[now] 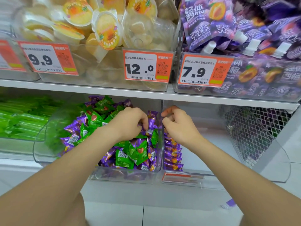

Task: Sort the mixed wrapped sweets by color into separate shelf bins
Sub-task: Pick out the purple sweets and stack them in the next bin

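A clear shelf bin (pixel 160 160) on the lower shelf holds a mixed heap of green wrapped sweets (pixel 138 152) and purple wrapped sweets (pixel 71 128). My left hand (pixel 128 123) reaches into the heap at its right side, its fingers curled down around a purple sweet (pixel 149 132). My right hand (pixel 177 124) hovers in the neighbouring clear bin (pixel 244 176) to the right, its fingers curled; whether it holds anything is hidden. Below that hand a row of purple sweets (pixel 173 157) is stacked along the bin's left wall.
Left of the mixed bin lie green packets (pixel 21 118). The upper shelf (pixel 146 93) carries bins of yellow jelly cups (pixel 105 30) and purple pouches (pixel 244 30) with orange price tags. A wire mesh basket (pixel 254 132) stands at right. One purple sweet (pixel 229 203) lies on the floor.
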